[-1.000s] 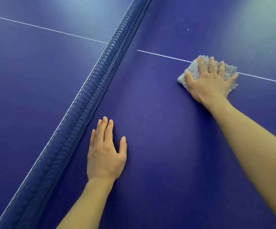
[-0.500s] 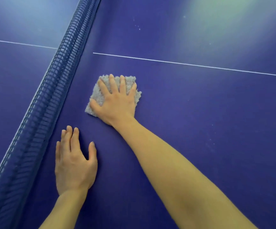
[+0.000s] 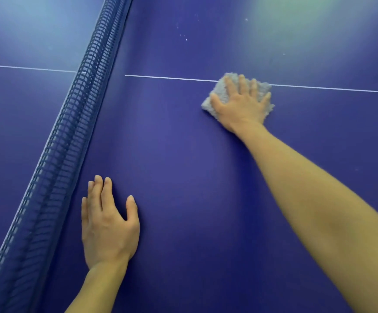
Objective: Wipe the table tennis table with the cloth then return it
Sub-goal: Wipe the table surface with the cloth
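Cloth (image 3: 220,90) lies under right hand (image 3: 242,108), seemingly pressed flat on table (image 3: 183,154).

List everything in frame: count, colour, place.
table: 1, blue, fills the view
net: 1, blue mesh, runs diagonally from top centre to bottom left
line: 1, white, crosses the table on both sides of the net
specks: several, white, on the table beyond the line
cloth: 1, grey, on the line right of centre, under the right hand
left hand: 1, bare, flat on the table beside the net
right hand: 1, bare, fingers spread, presses the cloth
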